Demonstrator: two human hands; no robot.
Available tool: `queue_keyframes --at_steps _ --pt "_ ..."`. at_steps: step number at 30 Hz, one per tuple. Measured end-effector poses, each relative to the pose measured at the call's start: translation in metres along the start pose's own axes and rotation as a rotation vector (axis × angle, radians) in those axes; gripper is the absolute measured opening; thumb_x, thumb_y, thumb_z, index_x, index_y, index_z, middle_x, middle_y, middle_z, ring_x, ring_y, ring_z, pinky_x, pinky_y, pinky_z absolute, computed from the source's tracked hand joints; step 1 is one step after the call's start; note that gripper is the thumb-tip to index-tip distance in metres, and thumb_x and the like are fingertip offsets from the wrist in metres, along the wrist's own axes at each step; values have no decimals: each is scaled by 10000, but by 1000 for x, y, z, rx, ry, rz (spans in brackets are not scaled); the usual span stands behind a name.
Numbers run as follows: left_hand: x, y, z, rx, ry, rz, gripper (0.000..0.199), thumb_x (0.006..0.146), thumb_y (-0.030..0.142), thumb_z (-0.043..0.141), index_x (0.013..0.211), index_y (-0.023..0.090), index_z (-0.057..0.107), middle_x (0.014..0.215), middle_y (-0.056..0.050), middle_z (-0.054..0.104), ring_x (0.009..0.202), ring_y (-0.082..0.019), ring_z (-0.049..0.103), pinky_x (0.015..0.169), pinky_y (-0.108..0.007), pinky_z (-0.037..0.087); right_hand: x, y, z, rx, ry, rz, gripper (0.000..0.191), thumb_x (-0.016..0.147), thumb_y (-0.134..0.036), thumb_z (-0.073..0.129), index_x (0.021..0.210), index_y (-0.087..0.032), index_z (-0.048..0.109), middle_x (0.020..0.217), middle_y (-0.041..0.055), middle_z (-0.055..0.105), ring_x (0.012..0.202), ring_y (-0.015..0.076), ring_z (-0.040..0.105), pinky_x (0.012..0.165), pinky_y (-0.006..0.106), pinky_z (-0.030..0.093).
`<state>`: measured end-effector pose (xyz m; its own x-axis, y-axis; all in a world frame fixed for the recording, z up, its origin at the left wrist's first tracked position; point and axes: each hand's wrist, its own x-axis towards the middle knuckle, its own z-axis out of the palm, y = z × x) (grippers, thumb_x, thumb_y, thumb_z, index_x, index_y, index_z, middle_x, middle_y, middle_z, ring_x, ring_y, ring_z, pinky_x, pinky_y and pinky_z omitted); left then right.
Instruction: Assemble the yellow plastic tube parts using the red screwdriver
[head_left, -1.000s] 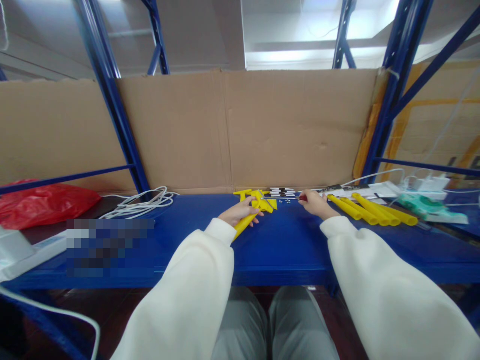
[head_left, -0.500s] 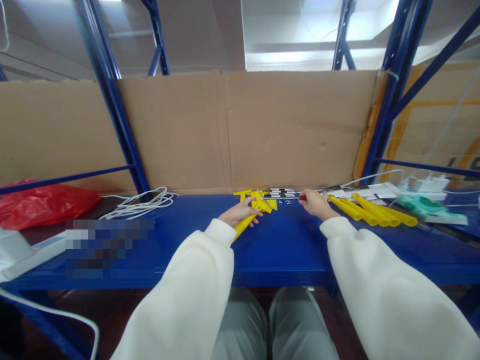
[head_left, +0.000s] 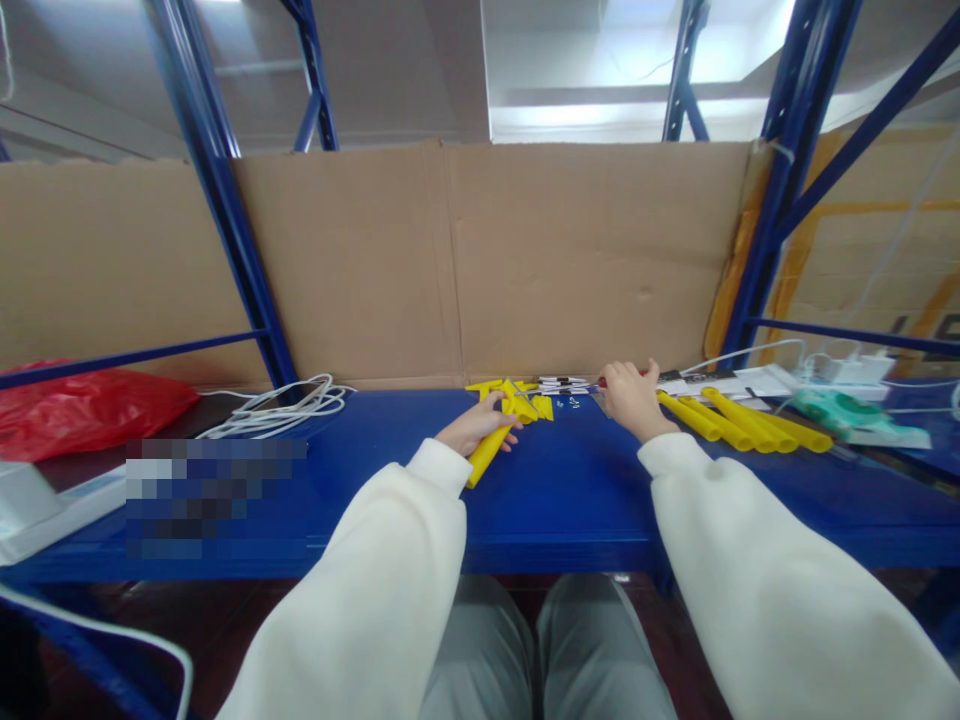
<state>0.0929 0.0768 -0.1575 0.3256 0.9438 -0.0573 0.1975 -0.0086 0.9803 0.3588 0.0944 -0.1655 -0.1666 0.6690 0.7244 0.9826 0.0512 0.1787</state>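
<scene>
My left hand is closed around a yellow tube, which slants up and away from me. Yellow flat-sided pieces lie at its far end, just beyond my fingertips. My right hand is bent over a screwdriver with a red handle; only a bit of the handle shows past the fingers, and its shaft is hard to make out. Small silver screws lie on the blue tabletop between my hands. Behind them are black-and-white strips.
Several loose yellow tubes lie right of my right hand, near a green-and-white item and a white power strip. A coiled white cable and a red bag are at left. Cardboard stands along the back.
My right hand has shifted slightly up and its fingers have turned over the screwdriver handle; the shaft no longer reaches across to the yellow pieces. My left hand stays around the tube.
</scene>
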Motion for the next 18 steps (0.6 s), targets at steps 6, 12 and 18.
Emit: queue_keyframes --at_steps 6,12,18 --pt "4 2 2 -35 47 76 490 887 89 579 1328 179 388 779 -15 658 509 -112 611 500 -226 531 1 -6 -8 -82 135 -4 203 871 -129 440 956 -140 623 924 142 651 935 286 506 1022 580 226" --pt "3 7 5 13 190 136 496 884 51 539 1339 167 377 763 -4 651 470 -94 587 504 -233 534 0 -16 -17 -66 201 2 219 898 -143 408 956 -153 619 944 147 645 955 291 489 1038 561 200" --pt "7 2 -2 218 353 219 489 888 116 561 1351 198 428 931 -45 693 479 -85 602 543 -237 541 -1 -19 -23 53 184 -32 239 923 -180 415 1052 -168 616 1055 164 667 1033 314 500 1036 520 205"
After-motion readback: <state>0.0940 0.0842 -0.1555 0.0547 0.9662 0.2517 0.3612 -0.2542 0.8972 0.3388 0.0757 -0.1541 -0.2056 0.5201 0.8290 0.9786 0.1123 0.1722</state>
